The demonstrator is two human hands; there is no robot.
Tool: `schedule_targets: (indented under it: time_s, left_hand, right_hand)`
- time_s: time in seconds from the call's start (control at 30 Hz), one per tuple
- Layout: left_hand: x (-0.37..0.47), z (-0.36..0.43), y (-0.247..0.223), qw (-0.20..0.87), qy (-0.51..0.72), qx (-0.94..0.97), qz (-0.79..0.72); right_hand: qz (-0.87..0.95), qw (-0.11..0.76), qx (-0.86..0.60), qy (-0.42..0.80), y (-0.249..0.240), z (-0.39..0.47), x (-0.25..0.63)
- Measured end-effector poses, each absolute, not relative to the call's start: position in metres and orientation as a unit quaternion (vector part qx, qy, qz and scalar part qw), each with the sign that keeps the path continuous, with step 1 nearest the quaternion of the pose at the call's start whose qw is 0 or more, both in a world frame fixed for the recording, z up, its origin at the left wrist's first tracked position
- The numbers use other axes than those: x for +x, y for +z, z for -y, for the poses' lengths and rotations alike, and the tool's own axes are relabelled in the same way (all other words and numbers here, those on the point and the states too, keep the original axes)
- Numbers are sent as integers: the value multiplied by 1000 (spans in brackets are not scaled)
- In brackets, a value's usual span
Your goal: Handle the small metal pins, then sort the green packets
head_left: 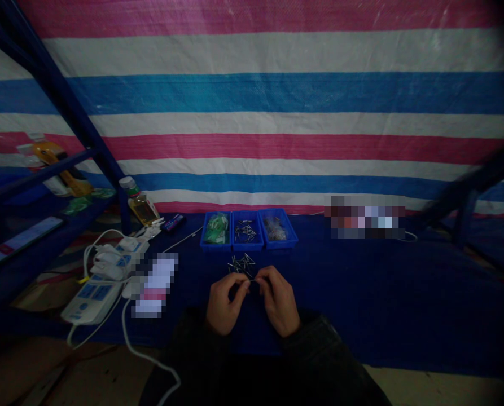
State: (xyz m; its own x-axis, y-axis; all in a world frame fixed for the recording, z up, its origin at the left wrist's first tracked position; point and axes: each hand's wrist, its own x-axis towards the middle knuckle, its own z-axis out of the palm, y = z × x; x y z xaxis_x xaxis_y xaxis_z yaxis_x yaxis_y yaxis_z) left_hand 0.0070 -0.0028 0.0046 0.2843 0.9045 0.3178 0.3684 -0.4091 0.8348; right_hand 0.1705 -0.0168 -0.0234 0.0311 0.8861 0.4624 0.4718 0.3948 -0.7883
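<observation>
My left hand (226, 301) and my right hand (279, 300) face each other above the blue table (340, 293). Thumb and forefinger are pinched together on each. Between the fingertips runs a thin, pale piece (252, 280), too small to make out, with one end at each hand. Just beyond my fingers lies a loose pile of dark metal pins (242, 264). Behind it stand three blue trays side by side: the left tray (216, 246) holds green bags, the middle tray (247, 246) holds metal pins, and the right tray (281, 245) holds small pieces in clear plastic.
On the left are a white power strip (93, 299) with plugs and cables, a blurred phone (156, 285), a bottle (142, 208) and a small dark box (174, 223). A pixelated object (366, 217) sits at the back right. Blue frame bars rise at both sides.
</observation>
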Motion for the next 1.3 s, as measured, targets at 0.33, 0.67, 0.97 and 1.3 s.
schedule_targets:
  time_s: [0.33,0.67,0.97,1.3]
  left_hand:
    - [7,3,4,321,416,731,-435]
    - [7,3,8,324,428,718,-442]
    - [7,3,7,328,425,720,-440]
    - [7,2,5,323,427,723,-437]
  right_hand:
    - [652,506,-534,184,-21,16,171]
    - [650,536,-493,217,-19,19,171]
    - [651,533,-494,219,-20,18,170]
    - [657,514,-518,189,-16,17,172]
